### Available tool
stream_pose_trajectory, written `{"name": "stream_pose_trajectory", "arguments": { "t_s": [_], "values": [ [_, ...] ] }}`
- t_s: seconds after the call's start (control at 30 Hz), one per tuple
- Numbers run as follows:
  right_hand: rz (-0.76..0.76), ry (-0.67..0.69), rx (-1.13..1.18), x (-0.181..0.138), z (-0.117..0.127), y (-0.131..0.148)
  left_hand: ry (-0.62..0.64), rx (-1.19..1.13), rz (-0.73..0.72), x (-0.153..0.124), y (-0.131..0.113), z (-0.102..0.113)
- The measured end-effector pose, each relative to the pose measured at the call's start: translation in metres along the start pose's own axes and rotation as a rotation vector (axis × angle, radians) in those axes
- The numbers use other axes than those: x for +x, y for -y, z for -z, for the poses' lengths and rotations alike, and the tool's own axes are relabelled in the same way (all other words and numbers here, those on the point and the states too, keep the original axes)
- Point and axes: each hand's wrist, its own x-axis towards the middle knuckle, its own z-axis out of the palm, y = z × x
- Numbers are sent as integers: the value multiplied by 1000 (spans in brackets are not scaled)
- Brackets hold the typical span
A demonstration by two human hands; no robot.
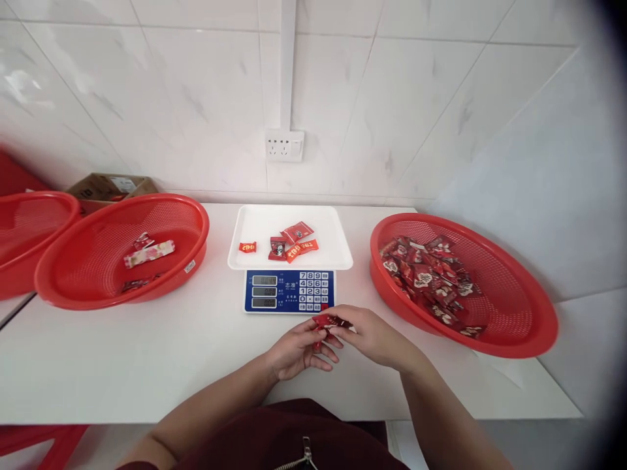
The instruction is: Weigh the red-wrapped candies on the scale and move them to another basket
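Before the scale [290,292], half-spread left fingers [309,338] and curved right fingers [347,335] pinch packets [323,320].

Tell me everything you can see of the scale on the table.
The scale sits upright on the white table. A shallow white tray, apparently plastic, tops it, holding a few red packets. On the near side is a blue panel: three stacked grey displays on the left, digits faint, and a white-keyed keypad on the right. The right hand is by the panel's near right corner; contact is unclear.
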Motion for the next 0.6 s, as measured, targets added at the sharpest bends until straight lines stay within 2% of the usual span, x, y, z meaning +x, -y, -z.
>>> {"name": "stream_pose_trajectory", "arguments": {
  "t_s": [0.13, 0.27, 0.37, 0.47, 0.53, 0.6],
  "values": [
    [-69, -13, 56, -5, 2, -1, 52, 59, 31, 0, 3, 1],
    [-73, -52, 164, -8, 1, -6, 79, 128, 32, 1, 6, 3],
    [-70, -142, 227, -10, -1, -10, 16, 137, -16, 1, 5, 2],
    [-56, -222, 190, -14, 4, -10, -42, 155, -18, -1, 1, -3],
    [-55, -316, 127, -21, 16, -10, -55, 172, -3, -2, -2, -6],
    [-84, -488, 38, -32, 36, -12, -54, 190, 10, -2, -3, -7]
  ]
}}
